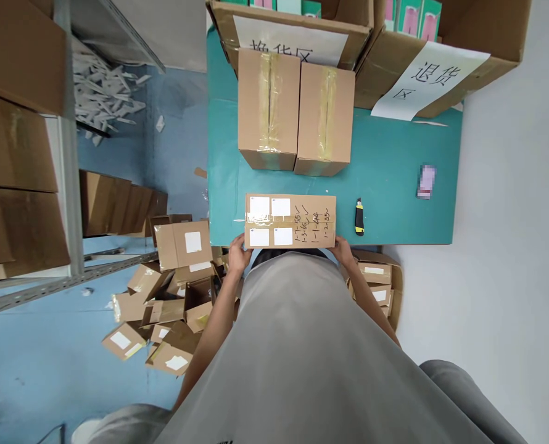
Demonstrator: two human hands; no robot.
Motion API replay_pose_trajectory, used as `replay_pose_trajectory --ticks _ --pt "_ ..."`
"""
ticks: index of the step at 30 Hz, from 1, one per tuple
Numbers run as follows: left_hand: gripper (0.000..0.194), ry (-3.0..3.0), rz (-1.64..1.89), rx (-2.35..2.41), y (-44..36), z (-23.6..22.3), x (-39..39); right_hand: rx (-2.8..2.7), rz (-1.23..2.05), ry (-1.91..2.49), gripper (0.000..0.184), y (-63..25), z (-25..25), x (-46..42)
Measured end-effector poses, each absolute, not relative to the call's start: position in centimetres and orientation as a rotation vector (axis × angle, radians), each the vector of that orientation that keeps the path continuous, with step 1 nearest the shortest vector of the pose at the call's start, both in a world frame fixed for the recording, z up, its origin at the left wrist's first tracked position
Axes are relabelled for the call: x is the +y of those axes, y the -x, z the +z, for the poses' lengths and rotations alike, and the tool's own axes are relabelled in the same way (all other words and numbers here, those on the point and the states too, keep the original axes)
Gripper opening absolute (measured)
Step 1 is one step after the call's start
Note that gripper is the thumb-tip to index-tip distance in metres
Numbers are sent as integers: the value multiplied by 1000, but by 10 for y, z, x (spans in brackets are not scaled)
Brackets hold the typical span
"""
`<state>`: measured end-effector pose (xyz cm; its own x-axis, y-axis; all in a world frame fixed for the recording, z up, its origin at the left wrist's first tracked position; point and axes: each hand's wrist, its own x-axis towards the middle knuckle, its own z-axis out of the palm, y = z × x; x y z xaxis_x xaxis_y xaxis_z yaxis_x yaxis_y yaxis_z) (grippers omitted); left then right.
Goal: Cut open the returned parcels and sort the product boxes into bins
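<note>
A long cardboard box (289,222) lies at the near edge of the green table, right in front of my body. Four-cornered white labels, clear tape and handwritten numbers cover its top. At its near left corner, my left hand (239,256) grips the box with bent fingers. My right hand (343,250) holds the near right corner in the same way; some fingertips are hidden by the box. To the right of the box, a yellow and black box cutter (359,217) rests on the table, apart from both hands.
Two taped cartons (269,105) stand side by side farther back on the table (395,160). Behind them are open bins (441,68) with paper signs. A small blurred item (426,181) lies at right. Discarded boxes (173,308) litter the floor left, beside a metal shelf (68,154).
</note>
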<state>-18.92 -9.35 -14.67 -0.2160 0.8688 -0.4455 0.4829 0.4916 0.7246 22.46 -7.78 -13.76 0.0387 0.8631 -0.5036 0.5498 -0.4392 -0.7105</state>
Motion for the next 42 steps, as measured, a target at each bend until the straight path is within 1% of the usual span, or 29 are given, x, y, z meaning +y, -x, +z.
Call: replay_pose_trajectory --ticks 2,5,8,11,16,20,23,26,29,31,35,39,42 --pt "43 -1117 576 1838 189 -145 -89 -1434 1356 2012 45 -222 -136 -74" --pt "36 -1107 598 1791 192 -145 -84 -1431 1376 2000 43 -224 -131 -68" --pt "40 -1084 585 1726 198 -146 -79 -1428 1390 1977 45 -228 -125 -63" --pt "50 -1077 567 1681 205 -143 -73 -1413 1399 1945 56 -229 -117 -57" --pt "75 -1134 634 1616 216 -122 -60 -1394 1342 1891 81 -230 -94 -45" --pt "79 -1192 714 1664 214 -107 -49 -1375 1265 1854 93 -230 -82 -34" --pt "83 -1136 760 1727 204 -105 -41 -1357 1243 1879 99 -228 -87 -25" --pt "79 -1026 772 1771 194 -106 -35 -1322 1257 1886 102 -225 -96 -19" --pt "70 -976 762 1786 190 -102 -31 -1313 1269 1868 95 -224 -104 -17" --pt "67 -981 764 1793 187 -95 -29 -1299 1275 1881 91 -226 -109 -18" --pt "67 -1120 746 1795 169 -58 -27 -1196 1219 1968 97 -245 -117 -23" --pt "62 -1320 616 1653 123 4 -28 -1181 1098 2102 99 -281 -124 -27" --pt "56 -1446 469 1498 82 46 -25 -1205 1024 2176 96 -302 -127 -25"
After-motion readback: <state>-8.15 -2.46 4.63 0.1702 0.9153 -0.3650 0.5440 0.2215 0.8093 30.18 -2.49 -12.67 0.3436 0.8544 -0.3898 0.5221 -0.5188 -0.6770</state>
